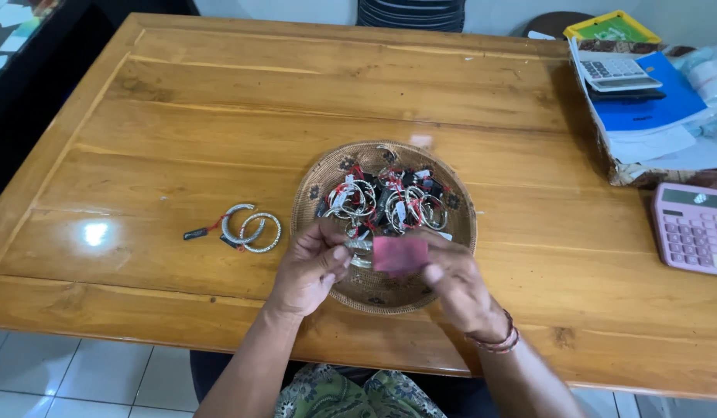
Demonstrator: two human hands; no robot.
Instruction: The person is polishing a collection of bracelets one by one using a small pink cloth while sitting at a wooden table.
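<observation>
Your left hand (312, 267) pinches a silver bracelet (358, 249) over the near rim of the woven tray (312, 179), steadying it. Your right hand (451, 282) presses a pink cloth (399, 255) against it. Two bracelets (250, 226) sit apart, left on the surface (180, 116).

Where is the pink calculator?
The pink calculator lies at the table's right edge, just below the stack of blue papers, right of the woven basket.
</observation>
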